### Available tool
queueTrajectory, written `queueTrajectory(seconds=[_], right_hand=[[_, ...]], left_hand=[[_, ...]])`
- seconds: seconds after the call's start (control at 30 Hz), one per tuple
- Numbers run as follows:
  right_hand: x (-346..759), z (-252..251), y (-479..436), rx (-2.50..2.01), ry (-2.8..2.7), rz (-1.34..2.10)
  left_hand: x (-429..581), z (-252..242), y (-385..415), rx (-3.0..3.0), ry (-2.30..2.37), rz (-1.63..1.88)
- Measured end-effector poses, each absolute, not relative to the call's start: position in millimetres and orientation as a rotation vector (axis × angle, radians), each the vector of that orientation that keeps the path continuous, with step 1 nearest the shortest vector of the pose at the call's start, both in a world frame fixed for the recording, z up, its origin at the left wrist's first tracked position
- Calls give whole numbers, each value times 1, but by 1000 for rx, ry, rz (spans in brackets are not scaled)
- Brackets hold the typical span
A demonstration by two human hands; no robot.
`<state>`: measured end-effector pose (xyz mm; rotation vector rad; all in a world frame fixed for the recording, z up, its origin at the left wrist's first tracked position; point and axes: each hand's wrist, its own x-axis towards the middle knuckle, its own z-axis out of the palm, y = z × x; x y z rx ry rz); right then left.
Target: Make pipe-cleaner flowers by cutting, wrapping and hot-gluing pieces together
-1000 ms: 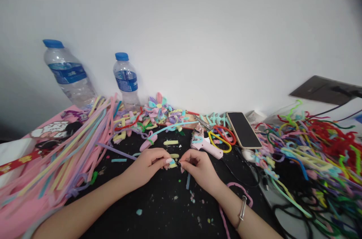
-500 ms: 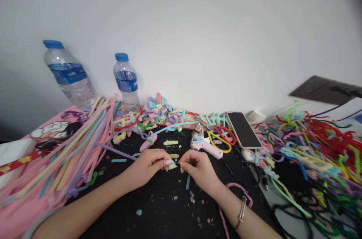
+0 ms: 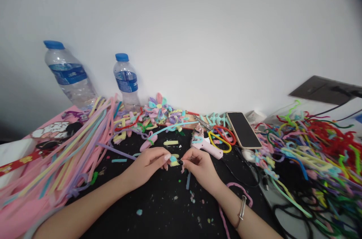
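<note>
My left hand [image 3: 154,163] is closed, with thumb and fingertips pinching a small blue-and-yellow fuzzy piece [image 3: 173,161], which looks like bent pipe cleaner. From the right, my right hand [image 3: 198,165] pinches a small black piece [image 3: 180,162] against the yellow end; whether the two are joined I cannot tell. Just behind the fingers lie short yellow pipe cleaner lengths [image 3: 171,143]. A short blue length [image 3: 188,181] rests below my right fingertips, and another blue length [image 3: 119,160] lies left of my left hand.
Behind my right hand are a pink glue gun [image 3: 207,147], yellow-and-red-handled scissors [image 3: 219,141] and a phone [image 3: 244,130]. Pipe cleaner bundles [image 3: 70,148] fill the left, tangled ones [image 3: 319,148] the right. Two water bottles [image 3: 126,80] stand by the wall. Scraps dot the black mat [image 3: 158,209].
The fingers have shifted slightly, so more of the blue-and-yellow piece and the black piece shows between them. Both hands keep nearly the same place.
</note>
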<state>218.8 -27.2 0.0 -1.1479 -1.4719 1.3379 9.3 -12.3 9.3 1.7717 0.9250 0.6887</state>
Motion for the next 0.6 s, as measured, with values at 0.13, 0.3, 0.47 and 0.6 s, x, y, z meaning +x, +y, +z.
queueTrajectory(seconds=[0.13, 0.3, 0.47, 0.6], right_hand=[[218, 1, -28, -1167, -1507, 1335], [217, 4, -28, -1179, -1548, 1312], [216, 4, -30, -1200, -1564, 1281], [215, 4, -31, -1222, -1594, 1225]], left_hand=[[10, 15, -15, 1870, 945, 668], [12, 19, -16, 1952, 953, 651], [13, 16, -15, 1955, 922, 650], [13, 16, -16, 1955, 918, 643]])
